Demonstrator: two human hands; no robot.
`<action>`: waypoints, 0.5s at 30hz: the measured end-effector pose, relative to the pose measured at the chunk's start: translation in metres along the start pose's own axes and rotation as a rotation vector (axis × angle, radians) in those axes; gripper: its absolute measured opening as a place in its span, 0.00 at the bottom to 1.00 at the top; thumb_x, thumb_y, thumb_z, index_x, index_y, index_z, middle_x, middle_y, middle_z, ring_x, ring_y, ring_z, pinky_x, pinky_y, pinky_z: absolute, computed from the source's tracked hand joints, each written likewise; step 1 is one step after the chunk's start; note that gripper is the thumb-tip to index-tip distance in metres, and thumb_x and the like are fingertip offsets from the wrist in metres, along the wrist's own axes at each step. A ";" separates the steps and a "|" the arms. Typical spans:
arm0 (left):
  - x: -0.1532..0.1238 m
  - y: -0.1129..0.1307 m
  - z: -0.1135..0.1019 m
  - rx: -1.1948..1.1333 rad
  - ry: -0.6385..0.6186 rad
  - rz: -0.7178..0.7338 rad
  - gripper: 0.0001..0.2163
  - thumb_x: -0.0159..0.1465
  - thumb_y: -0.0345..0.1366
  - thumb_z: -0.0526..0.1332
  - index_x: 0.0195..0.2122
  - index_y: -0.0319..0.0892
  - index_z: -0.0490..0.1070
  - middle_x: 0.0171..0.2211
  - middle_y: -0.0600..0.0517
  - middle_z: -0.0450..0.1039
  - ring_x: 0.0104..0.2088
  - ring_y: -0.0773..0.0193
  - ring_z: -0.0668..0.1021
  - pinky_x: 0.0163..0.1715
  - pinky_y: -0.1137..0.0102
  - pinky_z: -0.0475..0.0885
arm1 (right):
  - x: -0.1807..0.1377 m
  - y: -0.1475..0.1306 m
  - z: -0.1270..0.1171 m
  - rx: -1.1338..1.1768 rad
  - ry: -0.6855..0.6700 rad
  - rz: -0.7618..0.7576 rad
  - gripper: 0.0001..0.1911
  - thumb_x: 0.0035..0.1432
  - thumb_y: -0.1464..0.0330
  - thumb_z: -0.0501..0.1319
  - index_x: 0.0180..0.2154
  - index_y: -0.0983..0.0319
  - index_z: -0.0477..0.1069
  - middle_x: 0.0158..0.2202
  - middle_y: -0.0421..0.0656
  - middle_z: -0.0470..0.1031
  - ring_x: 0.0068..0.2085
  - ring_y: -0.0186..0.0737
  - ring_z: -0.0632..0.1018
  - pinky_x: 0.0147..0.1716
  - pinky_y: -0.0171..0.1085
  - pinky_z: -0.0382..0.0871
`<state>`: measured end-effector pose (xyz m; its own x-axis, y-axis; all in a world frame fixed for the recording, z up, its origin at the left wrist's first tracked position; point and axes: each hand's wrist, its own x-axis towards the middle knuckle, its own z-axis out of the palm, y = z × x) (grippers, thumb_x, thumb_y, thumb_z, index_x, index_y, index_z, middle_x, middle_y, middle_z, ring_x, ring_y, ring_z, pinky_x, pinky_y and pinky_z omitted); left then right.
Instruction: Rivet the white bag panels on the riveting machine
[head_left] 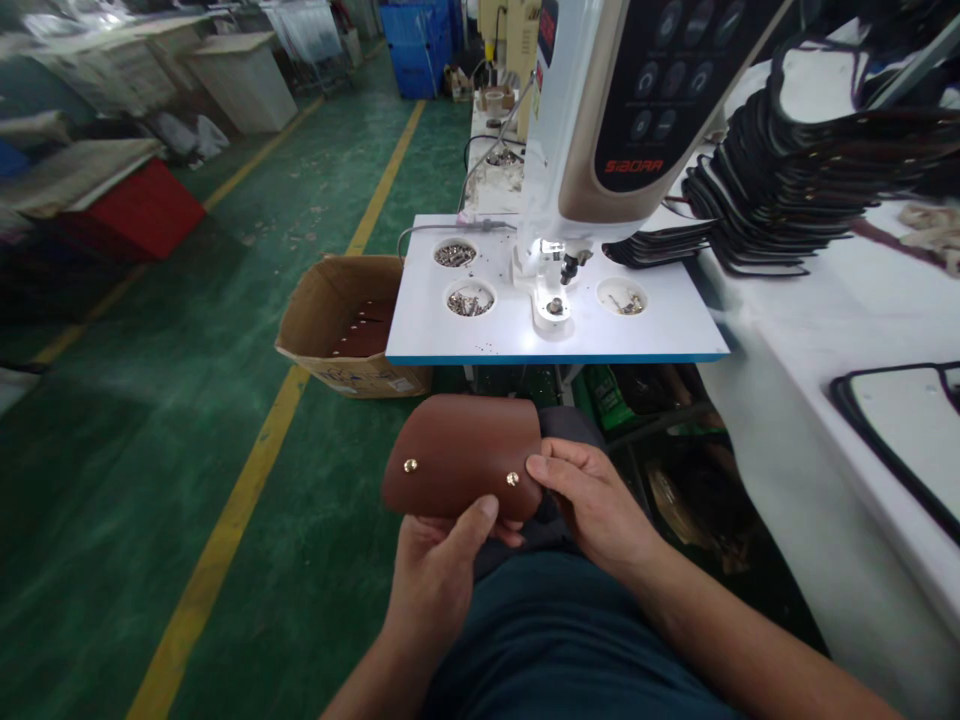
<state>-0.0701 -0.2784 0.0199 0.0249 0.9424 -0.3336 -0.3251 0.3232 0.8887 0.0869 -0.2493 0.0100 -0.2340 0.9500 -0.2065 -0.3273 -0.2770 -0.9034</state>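
Note:
A brown leather flap (461, 440) with two shiny metal snaps is held above my lap, in front of the machine table. My left hand (442, 560) grips its lower edge, thumb on top and fingers underneath. At the right edge my right hand (592, 490) pinches it, the thumb beside the right-hand snap. Beyond the flap stands a snap-setting machine (592, 120) marked SIBORA, its die (555, 308) bare on the white table top (450, 340).
Round wells (470, 298) in the table top hold small metal parts. A cardboard box (352, 375) with brown pieces inside stands on the floor at the left. Dark-edged panels (780, 190) are stacked at the right, and one panel (900, 420) lies nearer on the white bench.

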 end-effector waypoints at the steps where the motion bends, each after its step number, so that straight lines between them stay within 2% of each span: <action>1: 0.001 0.002 0.002 -0.035 0.000 -0.004 0.07 0.56 0.35 0.67 0.33 0.37 0.77 0.29 0.48 0.81 0.29 0.61 0.80 0.27 0.69 0.77 | 0.000 0.000 0.000 0.010 0.002 -0.002 0.15 0.60 0.58 0.62 0.27 0.62 0.70 0.25 0.41 0.72 0.29 0.36 0.72 0.33 0.36 0.67; 4: 0.002 0.003 0.006 -0.068 -0.010 -0.014 0.08 0.56 0.35 0.67 0.35 0.36 0.77 0.30 0.47 0.81 0.29 0.60 0.80 0.25 0.69 0.76 | -0.002 0.001 -0.001 0.009 -0.001 -0.011 0.16 0.61 0.58 0.60 0.27 0.62 0.70 0.26 0.41 0.72 0.29 0.37 0.72 0.34 0.37 0.68; 8: 0.002 -0.003 0.002 0.001 -0.034 -0.005 0.08 0.58 0.35 0.66 0.36 0.36 0.77 0.32 0.46 0.81 0.30 0.62 0.81 0.28 0.70 0.77 | -0.004 0.001 -0.003 -0.028 0.015 -0.030 0.16 0.61 0.57 0.61 0.27 0.61 0.69 0.26 0.41 0.72 0.29 0.36 0.72 0.35 0.36 0.68; 15: 0.000 -0.009 -0.002 0.122 0.042 0.025 0.07 0.58 0.37 0.66 0.31 0.37 0.78 0.27 0.50 0.80 0.27 0.66 0.80 0.29 0.73 0.77 | -0.004 -0.007 -0.001 -0.017 -0.041 -0.064 0.15 0.59 0.60 0.64 0.25 0.62 0.68 0.26 0.40 0.75 0.28 0.36 0.74 0.30 0.35 0.68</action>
<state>-0.0696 -0.2819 0.0113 -0.0219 0.9465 -0.3219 -0.2079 0.3106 0.9275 0.0915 -0.2505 0.0170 -0.2501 0.9591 -0.1328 -0.3272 -0.2128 -0.9207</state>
